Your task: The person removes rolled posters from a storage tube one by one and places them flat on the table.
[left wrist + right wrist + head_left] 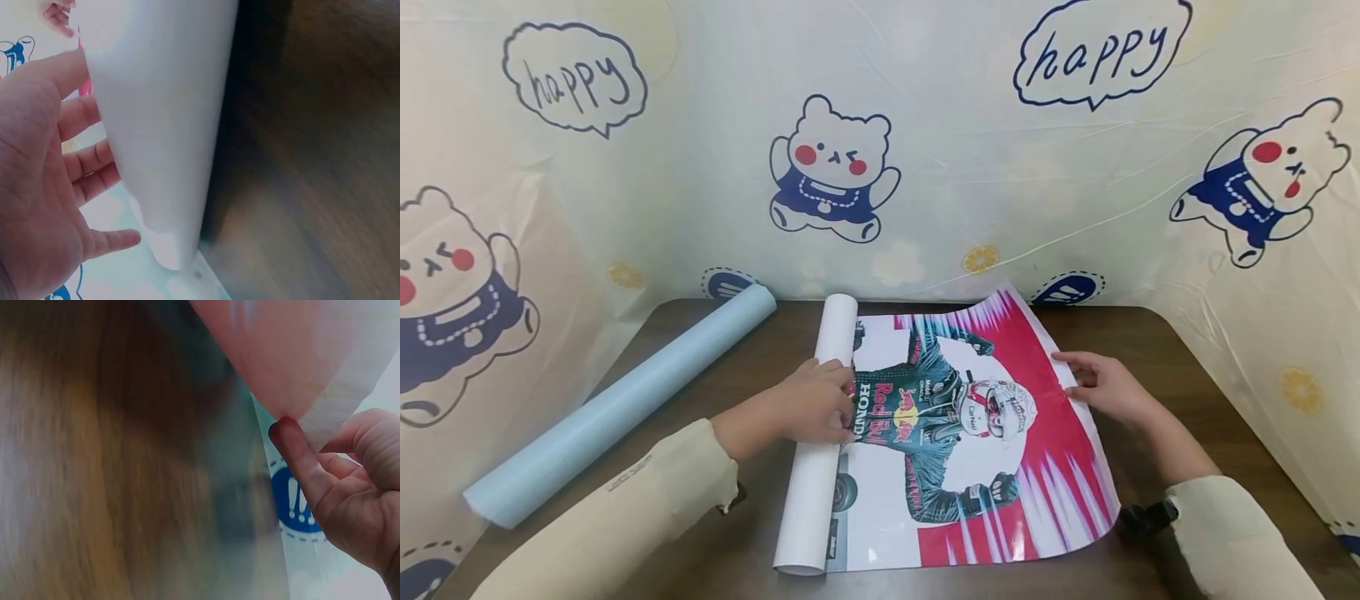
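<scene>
A glossy poster (1052, 433) of a helmeted racing driver lies partly unrolled on the table, its left part still a white roll (820, 492). My left hand (812, 404) lies over the middle of that roll. In the left wrist view its fingers (94, 159) are fairly straight and reach the side of the roll, with the little finger or thumb spread apart from the rest. At the poster's right edge, my right hand (1105, 385) pinches the paper between thumb and fingers. The right wrist view shows the paper's pale back and the thumb-side fingertips (290, 428) at its edge.
A light blue roll (625, 408) lies slantwise on the left of the dark wooden table (737, 500). Cloth printed with bears (835, 175) and speech bubbles hangs behind and on both sides. The poster's far right corner and right edge curl up.
</scene>
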`<state>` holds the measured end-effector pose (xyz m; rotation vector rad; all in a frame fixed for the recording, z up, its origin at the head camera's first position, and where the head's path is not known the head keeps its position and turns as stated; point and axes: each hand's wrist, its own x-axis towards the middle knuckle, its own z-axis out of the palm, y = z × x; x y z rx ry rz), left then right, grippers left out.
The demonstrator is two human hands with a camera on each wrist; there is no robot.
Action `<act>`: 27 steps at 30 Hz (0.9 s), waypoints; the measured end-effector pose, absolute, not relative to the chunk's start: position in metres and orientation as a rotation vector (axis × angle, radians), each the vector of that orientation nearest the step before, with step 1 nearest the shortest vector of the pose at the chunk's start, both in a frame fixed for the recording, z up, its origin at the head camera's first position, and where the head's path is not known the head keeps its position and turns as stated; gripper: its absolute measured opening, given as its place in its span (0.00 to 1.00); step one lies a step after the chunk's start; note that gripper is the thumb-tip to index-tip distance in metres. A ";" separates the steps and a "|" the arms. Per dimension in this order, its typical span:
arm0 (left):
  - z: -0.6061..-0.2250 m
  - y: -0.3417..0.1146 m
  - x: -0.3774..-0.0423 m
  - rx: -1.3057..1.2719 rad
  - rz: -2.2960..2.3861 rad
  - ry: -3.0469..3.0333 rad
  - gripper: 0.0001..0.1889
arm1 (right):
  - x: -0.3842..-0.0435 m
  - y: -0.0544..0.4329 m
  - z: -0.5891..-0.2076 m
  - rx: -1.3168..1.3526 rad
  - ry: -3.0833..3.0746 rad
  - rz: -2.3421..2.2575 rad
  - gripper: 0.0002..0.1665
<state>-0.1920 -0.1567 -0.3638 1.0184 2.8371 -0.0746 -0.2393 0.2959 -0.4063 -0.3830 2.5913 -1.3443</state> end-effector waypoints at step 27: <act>-0.373 -0.205 -0.189 0.908 -0.001 2.927 0.13 | -0.228 0.332 -0.411 -0.170 2.716 -1.282 0.33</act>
